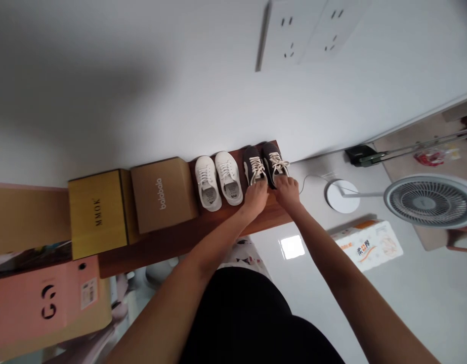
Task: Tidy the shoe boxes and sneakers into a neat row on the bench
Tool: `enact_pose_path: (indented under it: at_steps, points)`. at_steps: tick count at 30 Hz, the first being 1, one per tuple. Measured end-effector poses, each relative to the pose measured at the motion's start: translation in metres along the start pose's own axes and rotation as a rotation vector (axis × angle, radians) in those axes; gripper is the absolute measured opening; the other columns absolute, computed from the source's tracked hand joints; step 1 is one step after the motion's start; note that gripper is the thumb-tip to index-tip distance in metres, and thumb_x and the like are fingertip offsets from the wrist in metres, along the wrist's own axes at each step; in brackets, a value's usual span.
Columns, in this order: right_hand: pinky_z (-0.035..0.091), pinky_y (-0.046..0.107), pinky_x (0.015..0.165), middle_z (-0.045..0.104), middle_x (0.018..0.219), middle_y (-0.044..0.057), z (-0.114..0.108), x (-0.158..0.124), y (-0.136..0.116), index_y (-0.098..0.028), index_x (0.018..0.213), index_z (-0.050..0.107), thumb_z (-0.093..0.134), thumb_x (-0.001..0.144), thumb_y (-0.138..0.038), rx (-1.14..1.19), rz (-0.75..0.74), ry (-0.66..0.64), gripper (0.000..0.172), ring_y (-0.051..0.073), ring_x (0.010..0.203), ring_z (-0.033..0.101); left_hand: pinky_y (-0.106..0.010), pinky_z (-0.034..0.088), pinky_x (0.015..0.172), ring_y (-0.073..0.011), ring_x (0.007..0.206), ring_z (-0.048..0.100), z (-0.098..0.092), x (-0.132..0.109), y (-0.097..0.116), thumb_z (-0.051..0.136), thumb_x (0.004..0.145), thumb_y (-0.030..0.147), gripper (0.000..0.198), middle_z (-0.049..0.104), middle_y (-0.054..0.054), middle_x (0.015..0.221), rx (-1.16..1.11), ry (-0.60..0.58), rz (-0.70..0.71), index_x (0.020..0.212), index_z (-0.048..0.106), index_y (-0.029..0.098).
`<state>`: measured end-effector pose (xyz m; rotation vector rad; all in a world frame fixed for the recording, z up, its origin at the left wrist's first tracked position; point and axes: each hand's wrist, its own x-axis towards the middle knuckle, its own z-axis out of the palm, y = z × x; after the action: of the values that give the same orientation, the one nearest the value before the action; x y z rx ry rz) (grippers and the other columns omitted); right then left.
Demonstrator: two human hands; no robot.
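Observation:
Two dark sneakers with cream laces stand side by side at the right end of a reddish-brown wooden shelf (168, 247), toes towards the wall. My left hand (256, 194) is closed on the heel of the left dark sneaker (253, 161). Around the heel of the right dark sneaker (271, 155) my right hand (287, 190) is closed in the same way. The fingertips of both hands are partly hidden. Just left of them sits a pair of white sneakers, the nearer white sneaker (226, 169) beside the other white sneaker (205, 174).
Further left on the shelf are a brown shoe box (161, 194) and a yellow shoe box (98, 215). A pink box (32, 298) lies lower left. On the floor at right stand a fan (426, 201) and a tissue pack (372, 245). Wall sockets (294, 33) are above.

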<state>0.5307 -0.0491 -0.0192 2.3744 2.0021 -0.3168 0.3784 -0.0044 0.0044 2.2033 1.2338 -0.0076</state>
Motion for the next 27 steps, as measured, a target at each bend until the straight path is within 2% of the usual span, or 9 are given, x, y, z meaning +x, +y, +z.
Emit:
enact_pose_path:
  at_steps: [2,5,7,12,14,17,21,25,27]
  points:
    - [0.04,0.046,0.097,0.067,0.119,0.02,-0.001,-0.023,-0.017,-0.013,0.12,0.065,0.054,0.093,-0.027,0.186,0.078,0.104,0.032,0.033,0.109,0.054,-0.035,0.048,0.093,-0.0239,0.103,0.065,-0.011,-0.04,-0.026,0.056,0.094,0.017,0.012,0.07,-0.013,0.106,-0.136,0.078,0.019,0.104,0.063,0.016]
    - [0.044,0.045,0.098,0.07,0.109,0.015,0.011,-0.058,-0.067,-0.016,0.11,0.067,0.055,0.093,-0.038,0.638,0.123,0.141,0.03,0.03,0.104,0.059,-0.03,0.048,0.081,-0.0177,0.082,0.064,-0.023,-0.112,-0.084,0.056,0.093,0.023,0.008,0.07,-0.004,0.086,-0.39,0.171,-0.196,0.088,0.062,0.021]
    - [0.049,0.042,0.093,0.071,0.104,0.01,0.027,-0.076,-0.116,-0.02,0.105,0.067,0.06,0.089,-0.044,0.991,0.197,0.004,0.03,0.025,0.096,0.063,-0.029,0.048,0.078,-0.0166,0.077,0.064,-0.03,-0.16,-0.131,0.059,0.09,0.026,0.011,0.067,-0.002,0.078,-0.53,0.292,-0.416,0.081,0.061,0.021]
    - [0.054,0.033,0.077,0.07,0.088,0.004,0.064,-0.086,-0.255,-0.021,0.093,0.067,0.078,0.073,-0.043,1.586,0.535,-0.602,0.031,0.018,0.078,0.064,-0.024,0.05,0.066,-0.0132,0.067,0.062,-0.06,-0.25,-0.24,0.061,0.088,0.03,0.011,0.063,-0.001,0.075,-1.02,0.66,-0.974,0.085,0.059,0.02]
    - [0.055,0.031,0.073,0.068,0.086,0.005,0.072,-0.078,-0.298,-0.021,0.091,0.067,0.082,0.07,-0.046,1.711,0.667,-0.711,0.036,0.017,0.077,0.064,-0.023,0.051,0.066,-0.0113,0.067,0.061,-0.076,-0.271,-0.273,0.064,0.088,0.028,0.01,0.062,-0.001,0.081,-1.248,0.799,-1.175,0.09,0.058,0.02]
    - [0.057,0.03,0.073,0.067,0.088,0.003,0.081,-0.06,-0.341,-0.023,0.1,0.065,0.081,0.07,-0.053,1.78,0.801,-0.713,0.044,0.018,0.08,0.065,-0.027,0.054,0.069,-0.0126,0.071,0.062,-0.096,-0.287,-0.311,0.068,0.087,0.031,0.017,0.061,-0.003,0.09,-1.455,0.918,-1.381,0.094,0.056,0.021]
    - [0.057,0.029,0.075,0.069,0.096,0.0,0.095,-0.047,-0.364,-0.027,0.108,0.063,0.076,0.072,-0.054,1.847,0.815,-0.586,0.047,0.017,0.085,0.066,-0.031,0.055,0.071,-0.0144,0.074,0.063,-0.108,-0.296,-0.346,0.072,0.085,0.041,0.028,0.062,-0.003,0.095,-1.51,0.998,-1.397,0.1,0.056,0.022]
    - [0.057,0.029,0.072,0.072,0.1,0.002,0.101,-0.052,-0.375,-0.025,0.104,0.063,0.075,0.07,-0.057,1.872,0.765,-0.441,0.048,0.018,0.088,0.067,-0.026,0.054,0.069,-0.0118,0.072,0.062,-0.108,-0.305,-0.362,0.077,0.08,0.04,0.031,0.064,-0.002,0.089,-1.551,0.98,-1.193,0.096,0.057,0.022]
    - [0.057,0.03,0.071,0.072,0.101,0.005,0.094,-0.06,-0.381,-0.022,0.103,0.061,0.074,0.071,-0.059,1.843,0.729,-0.283,0.05,0.02,0.089,0.068,-0.025,0.054,0.07,-0.0116,0.074,0.063,-0.108,-0.31,-0.363,0.074,0.082,0.041,0.029,0.065,-0.002,0.088,-1.465,0.952,-1.109,0.095,0.057,0.022]
